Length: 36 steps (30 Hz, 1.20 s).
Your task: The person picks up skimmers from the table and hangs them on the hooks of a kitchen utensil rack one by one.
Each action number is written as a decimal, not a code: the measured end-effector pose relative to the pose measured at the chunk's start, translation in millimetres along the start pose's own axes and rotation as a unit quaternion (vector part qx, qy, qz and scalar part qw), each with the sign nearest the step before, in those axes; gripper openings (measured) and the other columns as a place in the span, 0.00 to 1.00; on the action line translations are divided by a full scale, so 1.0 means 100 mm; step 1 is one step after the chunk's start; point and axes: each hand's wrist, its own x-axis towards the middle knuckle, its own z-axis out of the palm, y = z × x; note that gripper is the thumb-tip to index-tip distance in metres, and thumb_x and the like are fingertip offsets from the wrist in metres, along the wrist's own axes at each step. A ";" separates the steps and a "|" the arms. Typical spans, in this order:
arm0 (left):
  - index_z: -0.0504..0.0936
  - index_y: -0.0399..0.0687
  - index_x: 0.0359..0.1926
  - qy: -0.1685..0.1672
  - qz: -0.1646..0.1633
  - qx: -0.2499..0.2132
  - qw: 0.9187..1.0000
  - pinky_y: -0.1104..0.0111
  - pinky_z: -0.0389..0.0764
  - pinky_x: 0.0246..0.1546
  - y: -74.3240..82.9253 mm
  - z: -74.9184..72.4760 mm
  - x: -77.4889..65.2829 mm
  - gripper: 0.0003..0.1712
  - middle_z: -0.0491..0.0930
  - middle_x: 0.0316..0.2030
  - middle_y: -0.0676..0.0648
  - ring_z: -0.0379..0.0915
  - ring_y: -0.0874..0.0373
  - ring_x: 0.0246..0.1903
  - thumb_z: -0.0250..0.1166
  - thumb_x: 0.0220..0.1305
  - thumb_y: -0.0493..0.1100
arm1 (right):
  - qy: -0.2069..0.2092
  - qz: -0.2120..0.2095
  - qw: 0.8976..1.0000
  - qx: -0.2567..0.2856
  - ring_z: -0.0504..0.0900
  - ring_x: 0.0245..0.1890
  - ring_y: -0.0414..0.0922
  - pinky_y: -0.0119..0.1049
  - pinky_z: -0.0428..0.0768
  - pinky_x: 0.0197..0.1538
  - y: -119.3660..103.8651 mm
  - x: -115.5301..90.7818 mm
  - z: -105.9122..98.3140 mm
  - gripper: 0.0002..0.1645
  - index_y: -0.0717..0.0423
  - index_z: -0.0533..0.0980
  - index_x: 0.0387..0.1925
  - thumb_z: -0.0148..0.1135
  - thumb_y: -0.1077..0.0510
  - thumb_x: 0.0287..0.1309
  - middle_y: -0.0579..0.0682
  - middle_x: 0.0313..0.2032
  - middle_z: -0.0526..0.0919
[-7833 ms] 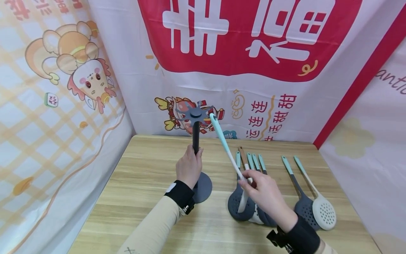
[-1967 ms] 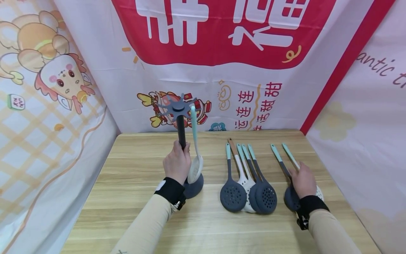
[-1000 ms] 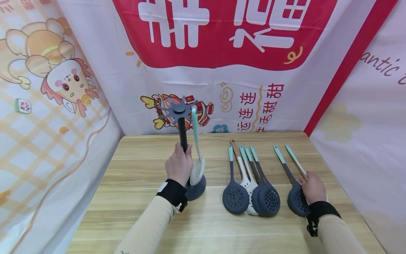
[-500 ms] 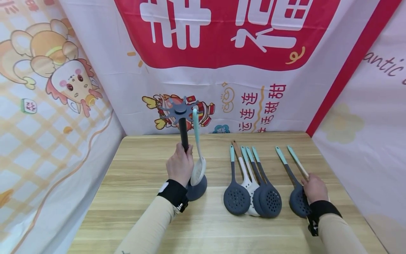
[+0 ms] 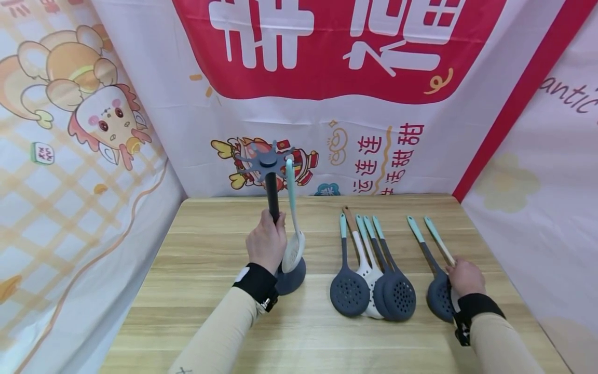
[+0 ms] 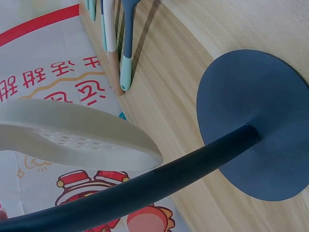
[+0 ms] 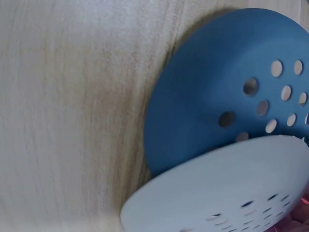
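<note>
My left hand (image 5: 266,244) grips the dark pole (image 5: 272,195) of a utensil rack with a star-shaped top (image 5: 265,161) and a round base (image 5: 293,276). A white skimmer (image 5: 294,250) with a teal handle hangs from one arm beside that hand; the left wrist view shows its head (image 6: 72,130) above the base (image 6: 256,125). My right hand (image 5: 464,278) is curled round the handle of another white skimmer (image 5: 438,240) at the far right, hiding its head. The head (image 7: 231,193) shows in the right wrist view, overlapping a dark skimmer (image 7: 217,87).
Several skimmers lie side by side mid-table, dark ones (image 5: 349,293) (image 5: 398,297) and a white one (image 5: 366,267), handles pointing at the back wall. A dark skimmer (image 5: 438,301) lies by my right hand. Printed cloth walls (image 5: 327,78) close in the wooden table (image 5: 210,259) on three sides.
Since the earliest frame the white skimmer went from my right hand onto the rack, and that hand moved to the far-right pair. Over the last second both hands stayed put.
</note>
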 end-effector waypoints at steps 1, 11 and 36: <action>0.72 0.40 0.45 0.002 0.000 0.001 1.000 0.59 0.70 0.14 0.00 0.00 0.00 0.13 0.80 0.23 0.43 0.77 0.46 0.17 0.54 0.76 0.47 | -0.003 0.002 1.000 -0.004 0.80 0.33 0.64 0.54 0.78 0.34 0.00 0.01 -0.01 0.18 0.76 0.73 0.45 0.55 0.61 0.66 0.70 0.32 0.80; 0.72 0.38 0.42 0.007 0.005 0.003 1.000 0.62 0.66 0.13 -0.01 0.00 0.02 0.14 0.77 0.20 0.43 0.74 0.47 0.14 0.55 0.75 0.47 | -0.031 0.025 0.999 -0.021 0.79 0.29 0.59 0.50 0.77 0.30 0.00 0.05 -0.02 0.12 0.72 0.75 0.33 0.52 0.63 0.66 0.67 0.28 0.78; 0.71 0.39 0.42 0.000 0.004 0.007 1.000 0.62 0.68 0.13 -0.01 0.00 0.02 0.13 0.76 0.19 0.44 0.74 0.48 0.15 0.55 0.75 0.47 | -0.041 0.036 0.998 -0.038 0.81 0.32 0.65 0.52 0.78 0.28 -0.08 0.00 -0.08 0.15 0.73 0.77 0.34 0.54 0.60 0.63 0.72 0.32 0.80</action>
